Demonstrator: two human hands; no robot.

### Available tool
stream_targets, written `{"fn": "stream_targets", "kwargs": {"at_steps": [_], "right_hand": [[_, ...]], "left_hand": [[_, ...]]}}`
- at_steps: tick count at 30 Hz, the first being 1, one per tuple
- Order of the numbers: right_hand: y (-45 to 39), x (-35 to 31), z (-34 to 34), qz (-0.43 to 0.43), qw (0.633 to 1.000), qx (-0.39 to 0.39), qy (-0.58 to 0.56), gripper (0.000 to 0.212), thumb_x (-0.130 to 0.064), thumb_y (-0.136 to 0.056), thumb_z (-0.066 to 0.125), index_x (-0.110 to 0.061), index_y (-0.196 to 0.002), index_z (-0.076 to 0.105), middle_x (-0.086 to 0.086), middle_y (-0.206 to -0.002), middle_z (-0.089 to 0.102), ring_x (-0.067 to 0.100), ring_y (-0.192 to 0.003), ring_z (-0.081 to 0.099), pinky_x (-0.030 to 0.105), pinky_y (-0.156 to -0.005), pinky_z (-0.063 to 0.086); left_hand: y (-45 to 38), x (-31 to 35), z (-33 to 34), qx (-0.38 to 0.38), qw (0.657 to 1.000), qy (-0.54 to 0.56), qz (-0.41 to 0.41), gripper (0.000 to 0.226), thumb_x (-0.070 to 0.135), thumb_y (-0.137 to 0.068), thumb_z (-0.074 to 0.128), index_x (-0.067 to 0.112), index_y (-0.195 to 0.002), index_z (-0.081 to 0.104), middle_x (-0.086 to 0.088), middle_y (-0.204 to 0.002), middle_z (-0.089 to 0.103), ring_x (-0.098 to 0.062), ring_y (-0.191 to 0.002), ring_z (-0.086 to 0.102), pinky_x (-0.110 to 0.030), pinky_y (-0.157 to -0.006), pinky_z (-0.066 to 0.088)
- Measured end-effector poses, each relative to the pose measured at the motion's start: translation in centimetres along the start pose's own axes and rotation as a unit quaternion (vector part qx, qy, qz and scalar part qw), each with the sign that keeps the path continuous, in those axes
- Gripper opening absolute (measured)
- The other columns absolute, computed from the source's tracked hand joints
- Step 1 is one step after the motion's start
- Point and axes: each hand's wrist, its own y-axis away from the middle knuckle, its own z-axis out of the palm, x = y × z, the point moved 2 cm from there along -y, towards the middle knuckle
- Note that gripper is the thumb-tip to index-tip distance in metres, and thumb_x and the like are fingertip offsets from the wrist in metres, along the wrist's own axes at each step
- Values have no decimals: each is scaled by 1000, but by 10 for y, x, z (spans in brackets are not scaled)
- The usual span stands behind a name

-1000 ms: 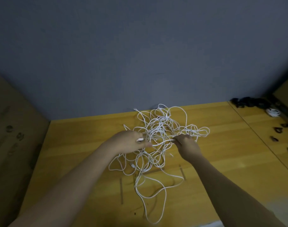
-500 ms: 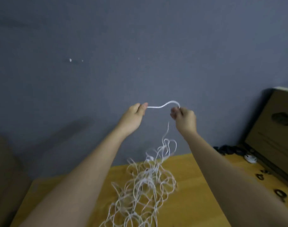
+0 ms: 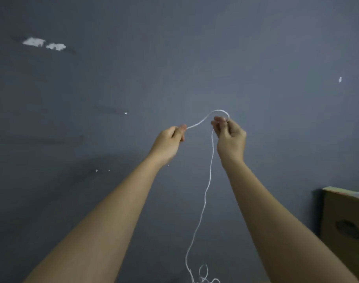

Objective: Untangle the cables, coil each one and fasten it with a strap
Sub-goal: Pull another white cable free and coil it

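Both my arms are raised high in front of the grey wall. My left hand (image 3: 170, 139) pinches one end of a thin white cable (image 3: 210, 172). The cable arcs to the right over the fingertips of my right hand (image 3: 229, 135), which pinches it at the top of the loop. From there a single strand hangs straight down between my forearms. Only the top of the white cable tangle (image 3: 203, 276) shows at the bottom edge; the rest is out of frame.
A brown cardboard box (image 3: 346, 223) stands at the lower right against the grey wall (image 3: 174, 58). The wall has a few white chipped spots. The table and the straps are out of view.
Both hands have lifted the cable from the table high in front of the wall. More single strand now hangs free, and the tangle has dropped almost out of frame.
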Motion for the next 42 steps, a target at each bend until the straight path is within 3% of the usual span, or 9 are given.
{"fn": "stream_targets", "kwargs": {"at_steps": [3, 6, 10, 16, 21, 29, 34, 39, 42], "right_hand": [[26, 31, 3, 52, 992, -52, 106, 28, -14, -100, 46, -16, -80, 66, 0, -75, 69, 15, -76, 65, 36, -82, 52], [43, 47, -2, 45, 990, -50, 127, 31, -23, -101, 42, -23, -77, 62, -6, -63, 61, 8, -63, 56, 21, -64, 45], [55, 53, -6, -4, 977, -37, 209, 29, -28, -102, 40, -19, -88, 64, -6, -57, 42, 10, -52, 41, 28, -56, 34], [144, 104, -12, -67, 742, -311, 590, 29, -28, -102, 35, -26, -123, 55, 12, -108, 67, 37, -96, 61, 34, -67, 38], [251, 131, -23, -98, 699, -447, 550, 29, -37, -101, 35, -25, -122, 51, 6, -108, 67, 36, -95, 64, 35, -68, 44], [326, 138, -47, -83, 794, -448, 402, 23, -28, -99, 43, -16, -104, 61, 3, -79, 67, 27, -68, 62, 31, -52, 37], [335, 159, -74, 113, 844, -416, 320, 14, -27, -94, 56, -22, -96, 69, -11, -50, 51, 6, -47, 46, 28, -54, 40], [363, 196, -116, 204, 805, -451, 326, 18, -32, -94, 57, -22, -103, 68, -9, -57, 53, 4, -50, 46, 29, -53, 36], [385, 222, -152, 218, 716, -520, 411, 26, -38, -97, 51, -23, -113, 65, -7, -78, 64, 10, -72, 59, 27, -55, 29]], "left_hand": [[18, -11, 0, -27, 999, 28, -34, 42, 38, -101, 39, 21, -64, 46, 3, -57, 41, -12, -52, 37, -24, -51, 31], [44, -30, -2, -72, 988, 110, -86, 40, 34, -103, 36, 18, -67, 44, 10, -44, 35, -5, -42, 31, -25, -50, 25], [79, -36, -9, -170, 956, 198, -133, 35, 31, -101, 40, 16, -70, 41, 14, -45, 24, -2, -38, 18, -18, -42, 15], [130, -38, -16, -183, 887, 386, -175, 33, 24, -102, 35, 13, -73, 43, 9, -45, 23, -2, -35, 18, -14, -35, 15], [163, -74, -5, -71, 866, 427, -250, 25, 14, -103, 31, 10, -84, 46, 2, -48, 46, -5, -33, 30, -14, -37, 25], [209, -172, 27, -119, 965, 102, -212, 22, 17, -105, 22, 24, -85, 26, -4, -90, 65, -11, -57, 64, -20, -65, 52], [245, -228, 40, -286, 936, -159, -132, 12, 24, -102, 31, 21, -91, 29, 3, -95, 64, -20, -73, 60, -40, -79, 50], [299, -257, 62, -355, 901, -227, -101, 17, 32, -102, 32, 16, -97, 35, -7, -100, 51, -32, -94, 53, -37, -79, 42], [333, -270, 71, -429, 857, -266, -108, 31, 48, -99, 28, 19, -92, 38, -5, -102, 55, -28, -99, 55, -43, -83, 46]]}}
